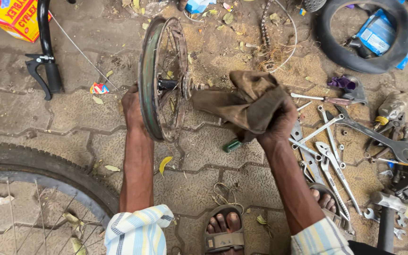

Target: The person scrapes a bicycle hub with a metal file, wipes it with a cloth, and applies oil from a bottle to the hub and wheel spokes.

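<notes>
Evidently mid-wipe: left hand (132, 107) fingers clamp the rim (148, 78) upright, right hand (276, 123) fingers bunched on the rag (242, 101) against the hub (185, 86).

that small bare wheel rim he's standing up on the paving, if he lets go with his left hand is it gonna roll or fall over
The wheel rim stands on its thin edge, steadied by the left hand, so it would probably tip sideways. Being round, it might roll a little first on the uneven paving. It looks like stiff, rusty metal and shouldn't flex.
</notes>
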Motion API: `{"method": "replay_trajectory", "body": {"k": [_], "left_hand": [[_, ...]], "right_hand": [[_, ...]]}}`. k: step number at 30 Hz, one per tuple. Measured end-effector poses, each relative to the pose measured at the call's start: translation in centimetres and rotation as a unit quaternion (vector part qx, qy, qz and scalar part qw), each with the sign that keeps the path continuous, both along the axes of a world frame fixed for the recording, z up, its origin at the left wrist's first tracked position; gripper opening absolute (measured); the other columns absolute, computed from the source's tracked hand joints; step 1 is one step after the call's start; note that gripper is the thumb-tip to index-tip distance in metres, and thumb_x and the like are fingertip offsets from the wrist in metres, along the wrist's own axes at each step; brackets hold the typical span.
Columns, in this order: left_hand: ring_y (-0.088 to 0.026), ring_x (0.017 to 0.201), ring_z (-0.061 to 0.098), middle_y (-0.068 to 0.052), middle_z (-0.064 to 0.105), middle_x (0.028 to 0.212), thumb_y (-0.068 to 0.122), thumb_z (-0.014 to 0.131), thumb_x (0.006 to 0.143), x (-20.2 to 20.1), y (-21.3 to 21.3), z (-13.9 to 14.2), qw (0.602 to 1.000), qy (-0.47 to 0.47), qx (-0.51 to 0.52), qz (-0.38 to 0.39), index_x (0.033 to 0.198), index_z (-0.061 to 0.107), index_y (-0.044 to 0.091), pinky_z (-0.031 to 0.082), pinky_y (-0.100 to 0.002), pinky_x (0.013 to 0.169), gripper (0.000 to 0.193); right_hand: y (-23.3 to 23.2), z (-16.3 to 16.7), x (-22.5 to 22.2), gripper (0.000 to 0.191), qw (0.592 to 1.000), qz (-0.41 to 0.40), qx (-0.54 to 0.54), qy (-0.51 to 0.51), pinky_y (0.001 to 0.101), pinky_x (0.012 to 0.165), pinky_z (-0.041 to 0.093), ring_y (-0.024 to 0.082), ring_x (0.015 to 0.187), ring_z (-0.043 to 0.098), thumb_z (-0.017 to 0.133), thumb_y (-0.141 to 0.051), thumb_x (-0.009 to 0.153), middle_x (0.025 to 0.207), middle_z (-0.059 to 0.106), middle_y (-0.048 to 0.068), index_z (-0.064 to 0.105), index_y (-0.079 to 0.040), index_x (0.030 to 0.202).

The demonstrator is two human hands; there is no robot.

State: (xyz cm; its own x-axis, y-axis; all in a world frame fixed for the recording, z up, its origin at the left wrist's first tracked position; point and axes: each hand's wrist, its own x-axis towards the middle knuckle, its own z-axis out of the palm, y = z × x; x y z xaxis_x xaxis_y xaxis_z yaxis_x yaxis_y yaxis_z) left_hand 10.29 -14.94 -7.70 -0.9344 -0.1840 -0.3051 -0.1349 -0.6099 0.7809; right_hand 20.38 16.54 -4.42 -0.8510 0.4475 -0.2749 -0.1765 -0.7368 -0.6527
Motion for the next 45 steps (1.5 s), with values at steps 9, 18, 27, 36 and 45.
{"method": "replay_trajectory", "body": {"k": [9, 18, 27, 36, 45], "left_hand": [[-0.014, 0.045, 0.062, -0.008, 0.066, 0.073, 0.033, 0.063, 0.097, 5.3, 3.2, 5.4, 0.978, -0.104, -0.158, 0.085, 0.095, 0.07, 0.0, 0.055, -0.029, 0.04, 0.033], [-0.038, 0.139, 0.048, -0.023, 0.055, 0.14, 0.055, 0.046, 0.112, 1.8, 1.9, 13.5, 0.727, 0.296, -0.613, 0.086, 0.126, 0.064, 0.007, 0.033, -0.065, 0.115, 0.054], [-0.043, 0.115, 0.061, -0.016, 0.069, 0.099, 0.082, 0.035, 0.1, -3.2, 2.4, 16.7, 0.471, 0.275, -0.836, -0.064, 0.116, 0.075, 0.007, 0.038, -0.073, 0.101, 0.086], [-0.012, 0.042, 0.043, -0.003, 0.048, 0.057, 0.055, 0.057, 0.107, -2.5, 3.1, 17.1, 0.648, 0.209, -0.701, -0.211, 0.092, 0.067, -0.003, 0.036, -0.031, 0.034, 0.061], [-0.01, 0.044, 0.047, -0.004, 0.05, 0.059, 0.048, 0.056, 0.109, -1.5, 4.3, 14.7, 0.726, 0.206, -0.644, -0.128, 0.091, 0.067, -0.005, 0.041, -0.031, 0.034, 0.057]], "right_hand": [[0.8, 1.9, 2.1, 0.026, 0.997, 0.066, 0.015, -0.031, 0.0381, 0.086, 0.06, 0.019, 0.093, 0.065, 0.063, -0.016, 0.089, 0.104, 0.067, 0.008, 0.064, -0.001, 0.11], [-3.0, 4.1, -0.3, 0.038, 0.938, 0.264, 0.21, -0.084, 0.0381, 0.092, 0.059, 0.023, 0.102, 0.067, 0.054, -0.005, 0.094, 0.116, 0.066, 0.016, 0.055, -0.006, 0.133], [-4.2, 4.5, -2.2, 0.041, 0.979, 0.1, 0.177, 0.019, 0.0361, 0.09, 0.064, 0.022, 0.102, 0.071, 0.043, 0.006, 0.1, 0.119, 0.07, 0.013, 0.054, -0.001, 0.139], [-11.7, 2.8, -4.4, 0.075, 0.468, 0.038, 0.872, 0.139, 0.0472, 0.088, 0.062, 0.033, 0.106, 0.067, 0.075, -0.042, 0.084, 0.119, 0.06, 0.018, 0.04, -0.002, 0.136], [-11.1, -0.6, -8.2, 0.017, 0.709, 0.203, 0.675, 0.024, 0.0345, 0.045, 0.054, 0.025, 0.058, 0.06, 0.042, -0.019, 0.112, 0.087, 0.066, 0.018, 0.054, -0.007, 0.113]]}}
